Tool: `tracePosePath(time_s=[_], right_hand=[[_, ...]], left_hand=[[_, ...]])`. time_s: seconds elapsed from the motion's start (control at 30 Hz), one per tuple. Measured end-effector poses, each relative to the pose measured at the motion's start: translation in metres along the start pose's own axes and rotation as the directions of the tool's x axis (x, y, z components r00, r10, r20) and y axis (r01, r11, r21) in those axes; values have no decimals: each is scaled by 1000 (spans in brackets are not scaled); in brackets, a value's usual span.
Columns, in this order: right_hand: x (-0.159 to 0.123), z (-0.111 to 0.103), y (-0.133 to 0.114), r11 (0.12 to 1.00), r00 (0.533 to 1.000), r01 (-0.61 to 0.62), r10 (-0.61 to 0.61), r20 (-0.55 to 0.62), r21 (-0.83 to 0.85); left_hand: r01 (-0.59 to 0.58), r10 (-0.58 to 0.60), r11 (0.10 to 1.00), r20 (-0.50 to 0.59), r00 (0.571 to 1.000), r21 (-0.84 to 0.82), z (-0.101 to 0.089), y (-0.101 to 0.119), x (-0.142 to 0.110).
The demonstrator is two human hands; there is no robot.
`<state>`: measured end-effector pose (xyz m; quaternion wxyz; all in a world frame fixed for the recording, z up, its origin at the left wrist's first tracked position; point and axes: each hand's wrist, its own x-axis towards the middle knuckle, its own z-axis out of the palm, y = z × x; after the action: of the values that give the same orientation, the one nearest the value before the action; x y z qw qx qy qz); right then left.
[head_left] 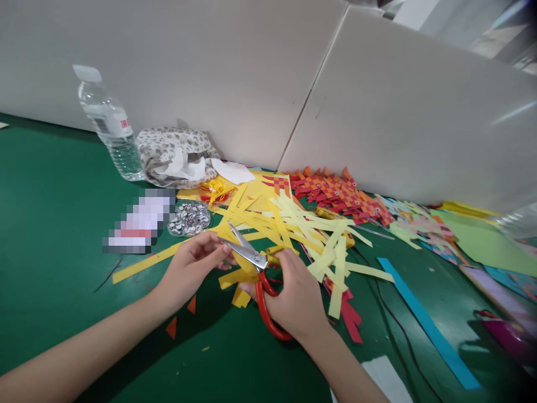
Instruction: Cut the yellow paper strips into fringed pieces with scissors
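Note:
My right hand point(297, 291) is wrapped around scissors point(254, 257) with red handles, their blades parted and pointing up and left. Rolled or folded yellow paper point(274, 253) shows at its fingers. My left hand point(201, 254) is closed in a pinch at the lower blade, thumb and fingers close to its tip; whatever it pinches is hidden. Beneath and behind both hands lie yellow paper strips point(155, 260) and a heap of pale yellow strips point(335, 252). Two small orange paper triangles point(171, 328) rest below my left wrist.
A water bottle point(111, 129) and a patterned tissue pouch point(176, 154) stand by the grey partition point(210, 73). Googly eyes point(189, 218) fill a round dish. Woven red-orange paper fish point(335, 190) are piled behind. At right lie a blue strip point(428, 322), a dark cable point(388, 308) and a purple object point(507, 338).

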<state>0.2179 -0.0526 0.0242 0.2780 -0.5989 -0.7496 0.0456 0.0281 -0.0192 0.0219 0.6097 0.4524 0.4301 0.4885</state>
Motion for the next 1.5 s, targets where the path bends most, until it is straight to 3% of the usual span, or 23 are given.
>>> tracePosePath(time_s=[0.77,1.13,1.5], right_hand=[[0,-1,1,998,998,-46,44,34,48],[-1,1,2,998,1000,-28,27,16,62],[-1,-3,-1,995,996,-47,40,76,93]], left_hand=[[-2,4,999,48,999,-41,0,1,-1],[-42,41,999,46,998,21,-1,2,-1],[-82,73,988,71,995,130,-5,-4,0]])
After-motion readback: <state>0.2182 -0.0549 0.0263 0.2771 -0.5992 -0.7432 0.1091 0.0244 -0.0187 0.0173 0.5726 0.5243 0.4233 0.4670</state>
